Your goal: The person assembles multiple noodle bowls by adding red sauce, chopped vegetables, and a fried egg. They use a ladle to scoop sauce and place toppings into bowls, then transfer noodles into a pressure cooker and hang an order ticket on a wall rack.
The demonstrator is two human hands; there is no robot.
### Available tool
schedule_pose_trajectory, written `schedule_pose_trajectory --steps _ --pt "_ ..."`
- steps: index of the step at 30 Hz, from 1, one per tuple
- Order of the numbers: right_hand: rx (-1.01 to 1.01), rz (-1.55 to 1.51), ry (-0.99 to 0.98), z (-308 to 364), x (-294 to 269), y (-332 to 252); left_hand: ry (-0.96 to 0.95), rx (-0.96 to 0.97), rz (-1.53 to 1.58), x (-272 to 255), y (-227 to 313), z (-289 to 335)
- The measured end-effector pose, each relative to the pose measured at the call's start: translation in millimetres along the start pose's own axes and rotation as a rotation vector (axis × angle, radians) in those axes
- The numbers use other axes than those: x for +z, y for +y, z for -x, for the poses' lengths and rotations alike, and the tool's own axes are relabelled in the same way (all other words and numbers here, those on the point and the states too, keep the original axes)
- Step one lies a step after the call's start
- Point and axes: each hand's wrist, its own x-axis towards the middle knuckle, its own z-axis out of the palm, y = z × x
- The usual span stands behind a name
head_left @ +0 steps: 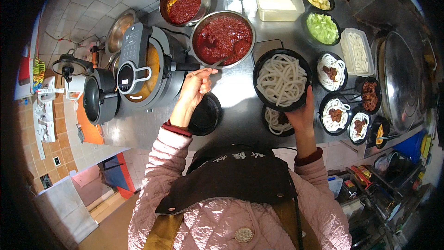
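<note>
My left hand (198,85) is closed around the handle of a metal spoon (219,62), whose head is hidden in red chili sauce (223,37). The sauce fills a steel bowl (253,41) at the back of the counter. On the right, my right hand (303,113) grips the near right rim of a black bowl (257,93) of thick white noodles (283,78). That bowl is raised over another noodle bowl (279,128) and partly covers it. Beside my left wrist stands a dark, round bowl (205,116).
Left stands a grey cooker (173,51) with its control arm. Several bowls of noodles topped with brown meat (335,115) line the right, near chopped greens (322,28) and a tub of white pieces (357,52). A sauce pot (184,7) and plastic tub (280,11) sit behind.
</note>
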Motion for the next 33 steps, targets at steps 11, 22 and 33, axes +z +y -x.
schedule_pose_trajectory --steps 11,22,33 --pt "0.008 0.017 -0.021 -4.1 3.3 3.1 0.117 0.294 -0.664 6.9 -3.1 -13.3" --pt "0.01 -0.013 -0.011 -5.2 6.7 3.7 0.022 0.113 -0.322 15.1 -2.4 -9.7" --pt "0.023 0.074 -0.07 -12.8 14.5 5.9 -0.004 0.001 0.103 5.6 11.6 3.7"
